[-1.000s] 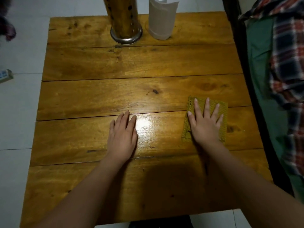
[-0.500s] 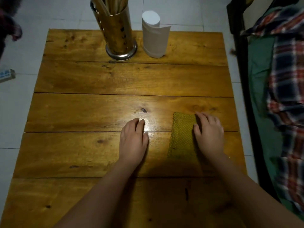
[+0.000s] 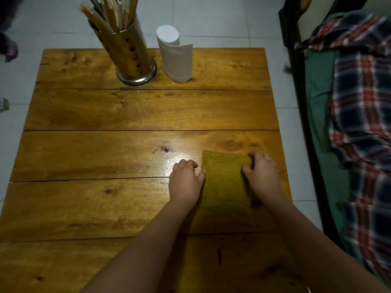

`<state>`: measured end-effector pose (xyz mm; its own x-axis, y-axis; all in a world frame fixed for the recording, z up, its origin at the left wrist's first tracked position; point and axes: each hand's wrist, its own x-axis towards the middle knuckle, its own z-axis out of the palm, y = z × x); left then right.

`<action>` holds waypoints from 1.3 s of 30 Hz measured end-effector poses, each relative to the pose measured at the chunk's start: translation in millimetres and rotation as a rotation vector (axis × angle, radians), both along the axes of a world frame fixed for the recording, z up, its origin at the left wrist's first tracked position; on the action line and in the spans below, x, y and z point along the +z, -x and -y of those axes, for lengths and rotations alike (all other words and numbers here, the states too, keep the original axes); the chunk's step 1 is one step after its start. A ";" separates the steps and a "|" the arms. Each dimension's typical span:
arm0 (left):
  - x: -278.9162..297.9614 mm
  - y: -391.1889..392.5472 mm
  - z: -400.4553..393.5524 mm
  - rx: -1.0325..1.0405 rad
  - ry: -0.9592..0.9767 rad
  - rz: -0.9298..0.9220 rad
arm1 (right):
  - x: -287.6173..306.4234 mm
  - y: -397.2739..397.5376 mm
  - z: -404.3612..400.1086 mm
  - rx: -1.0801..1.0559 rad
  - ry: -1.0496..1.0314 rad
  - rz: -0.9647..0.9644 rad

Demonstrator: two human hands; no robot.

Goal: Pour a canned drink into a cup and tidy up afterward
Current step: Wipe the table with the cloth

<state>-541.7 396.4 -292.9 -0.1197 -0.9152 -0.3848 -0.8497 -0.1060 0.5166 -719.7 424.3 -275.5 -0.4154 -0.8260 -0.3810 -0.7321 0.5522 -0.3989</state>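
A folded mustard-yellow cloth (image 3: 224, 178) lies flat on the wooden table (image 3: 127, 115), right of centre. My right hand (image 3: 262, 174) rests on the cloth's right edge, fingers curled over its far right corner and thumb on top. My left hand (image 3: 185, 178) sits beside the cloth's left edge with fingers curled and the thumb touching that edge. No can or cup is in view.
A metal holder full of chopsticks (image 3: 127, 49) and a white paper roll (image 3: 175, 56) stand at the table's far edge. A bed with a plaid cloth (image 3: 359, 123) runs along the right side. Tiled floor surrounds the table.
My right hand went from flat on the cloth to gripping its right edge. My left hand slid right until it touches the cloth's left edge. The camera tilted up, showing more of the far table.
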 end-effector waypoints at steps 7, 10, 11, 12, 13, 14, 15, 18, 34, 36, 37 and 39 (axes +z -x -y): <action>-2.5 15.7 -0.8 0.074 -0.049 -0.019 | -6.1 -1.5 2.6 -0.199 0.027 0.212; -0.8 17.7 -2.6 0.081 -0.057 -0.011 | -6.5 -1.9 1.9 -0.234 0.022 0.288; -0.2 17.6 -3.4 0.082 -0.056 -0.018 | -5.6 -2.5 0.8 -0.220 0.022 0.300; 0.6 17.4 -4.1 0.083 -0.055 -0.028 | -4.4 -3.6 -0.3 -0.200 0.026 0.306; 1.3 17.2 -4.6 0.086 -0.053 -0.042 | -2.4 -4.8 -1.3 -0.177 0.035 0.307; 1.7 17.0 -5.1 0.091 -0.055 -0.058 | -0.2 -6.3 -1.8 -0.156 0.047 0.301; 2.5 16.7 -5.4 0.099 -0.055 -0.078 | 2.7 -7.8 -1.6 -0.143 0.057 0.294; 4.5 13.6 -6.0 0.127 -0.049 -0.161 | 11.8 -15.9 2.3 -0.133 0.106 0.341; 26.3 -100.3 63.0 0.544 -0.276 -0.891 | 64.2 -138.5 89.9 -0.093 0.349 0.599; 33.7 -125.5 80.6 0.542 -0.334 -0.949 | 73.5 -161.8 106.5 -0.047 0.345 0.633; 36.6 -141.4 91.0 0.533 -0.350 -0.966 | 77.0 -175.1 117.0 -0.025 0.345 0.645; 45.4 -165.8 107.5 0.505 -0.348 -0.972 | 82.6 -194.8 134.0 0.001 0.335 0.668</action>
